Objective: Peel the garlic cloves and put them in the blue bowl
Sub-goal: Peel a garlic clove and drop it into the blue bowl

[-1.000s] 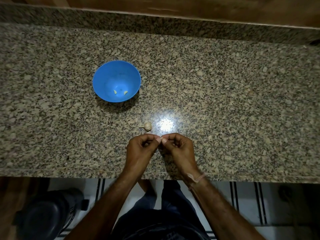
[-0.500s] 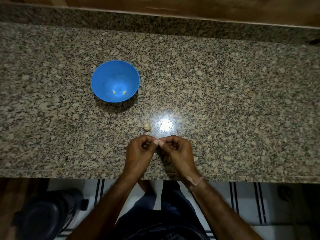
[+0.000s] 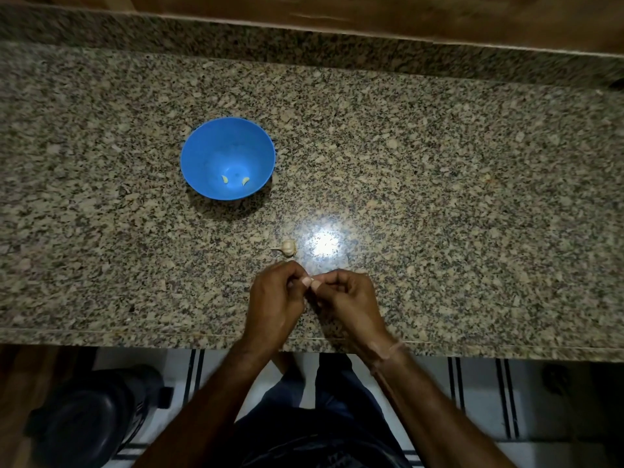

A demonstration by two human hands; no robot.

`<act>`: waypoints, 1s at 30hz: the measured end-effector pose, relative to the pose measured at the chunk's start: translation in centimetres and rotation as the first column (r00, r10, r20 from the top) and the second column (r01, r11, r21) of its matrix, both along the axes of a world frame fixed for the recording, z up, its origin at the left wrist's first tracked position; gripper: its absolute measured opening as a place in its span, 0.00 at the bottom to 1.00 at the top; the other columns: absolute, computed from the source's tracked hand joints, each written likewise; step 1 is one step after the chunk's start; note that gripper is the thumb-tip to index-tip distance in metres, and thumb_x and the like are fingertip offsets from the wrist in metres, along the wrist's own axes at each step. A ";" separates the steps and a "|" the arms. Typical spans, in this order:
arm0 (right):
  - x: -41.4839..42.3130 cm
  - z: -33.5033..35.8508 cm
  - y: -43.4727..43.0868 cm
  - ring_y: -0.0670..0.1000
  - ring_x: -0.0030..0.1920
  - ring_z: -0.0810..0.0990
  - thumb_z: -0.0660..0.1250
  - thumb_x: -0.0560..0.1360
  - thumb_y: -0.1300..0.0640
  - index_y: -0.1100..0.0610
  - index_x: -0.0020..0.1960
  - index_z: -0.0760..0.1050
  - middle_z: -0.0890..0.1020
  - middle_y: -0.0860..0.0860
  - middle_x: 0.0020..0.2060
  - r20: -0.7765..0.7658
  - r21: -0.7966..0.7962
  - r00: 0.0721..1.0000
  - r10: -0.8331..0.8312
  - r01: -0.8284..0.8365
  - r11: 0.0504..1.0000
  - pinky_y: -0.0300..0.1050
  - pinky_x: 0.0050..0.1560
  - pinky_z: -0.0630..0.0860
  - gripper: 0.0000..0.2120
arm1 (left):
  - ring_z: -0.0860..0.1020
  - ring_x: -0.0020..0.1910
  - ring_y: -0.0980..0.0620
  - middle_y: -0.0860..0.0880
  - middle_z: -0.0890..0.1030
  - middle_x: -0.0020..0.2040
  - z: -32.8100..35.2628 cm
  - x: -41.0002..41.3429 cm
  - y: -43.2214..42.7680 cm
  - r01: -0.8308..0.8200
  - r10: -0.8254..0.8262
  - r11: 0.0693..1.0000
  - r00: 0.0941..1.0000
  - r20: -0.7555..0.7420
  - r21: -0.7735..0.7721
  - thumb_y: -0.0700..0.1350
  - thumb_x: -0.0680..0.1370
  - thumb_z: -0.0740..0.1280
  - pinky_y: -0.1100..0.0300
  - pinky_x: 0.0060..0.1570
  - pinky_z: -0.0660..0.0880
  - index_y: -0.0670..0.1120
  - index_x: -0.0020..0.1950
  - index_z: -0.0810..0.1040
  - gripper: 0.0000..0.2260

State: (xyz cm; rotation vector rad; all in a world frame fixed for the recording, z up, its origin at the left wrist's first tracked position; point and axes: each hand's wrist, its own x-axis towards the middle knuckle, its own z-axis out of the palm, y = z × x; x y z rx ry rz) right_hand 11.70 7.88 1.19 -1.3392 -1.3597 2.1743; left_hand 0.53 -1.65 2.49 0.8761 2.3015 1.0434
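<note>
A blue bowl (image 3: 202, 143) stands on the granite counter, left of centre, with two peeled pale cloves (image 3: 224, 179) on its bottom. A small garlic bulb (image 3: 288, 247) with a short stem lies on the counter just beyond my hands. My left hand (image 3: 275, 300) and my right hand (image 3: 349, 298) meet near the counter's front edge, fingers curled, thumb tips together. They pinch a small garlic clove between them; the fingers hide it almost entirely.
The speckled granite counter (image 3: 439, 197) runs the full width, with a raised back ledge and a wooden wall behind. A bright light reflection (image 3: 324, 243) sits right of the bulb. Below the front edge stand a dark round container (image 3: 87, 417) and a striped floor.
My hands have stayed together at the same spot, with small shifts of the fingertips. Bowl and bulb have not moved.
</note>
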 end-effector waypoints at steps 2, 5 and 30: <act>0.1 0.4 0.3 0.61 0.46 0.87 0.76 0.77 0.61 0.59 0.46 0.86 0.88 0.57 0.42 0.035 0.207 0.996 0.087 -0.093 0.974 0.55 0.50 0.85 0.02 | 0.77 0.37 0.58 0.55 0.80 0.36 -0.1 0.1 -0.1 -0.005 0.006 1.000 0.992 0.125 -0.004 0.42 0.81 0.69 0.66 0.35 0.70 0.49 0.43 0.78 0.07; 0.0 0.6 1.0 0.54 0.47 0.88 0.76 0.77 0.61 0.58 0.48 0.87 0.89 0.52 0.42 0.073 0.266 0.989 0.132 -0.147 0.953 0.50 0.51 0.85 0.02 | 0.75 0.36 0.60 0.54 0.78 0.37 0.0 0.6 0.1 -0.004 0.006 1.000 0.980 0.197 -0.008 0.43 0.84 0.65 0.67 0.34 0.67 0.48 0.44 0.75 0.08; 0.3 0.9 0.5 0.48 0.41 0.85 0.73 0.80 0.60 0.57 0.45 0.84 0.86 0.48 0.38 0.174 0.475 0.985 0.020 -0.101 0.874 0.42 0.43 0.81 0.05 | 0.84 0.37 0.47 0.49 0.85 0.36 1.1 1.5 0.6 -0.217 0.177 0.974 0.908 0.379 0.066 0.43 0.80 0.72 0.50 0.40 0.81 0.47 0.44 0.85 0.05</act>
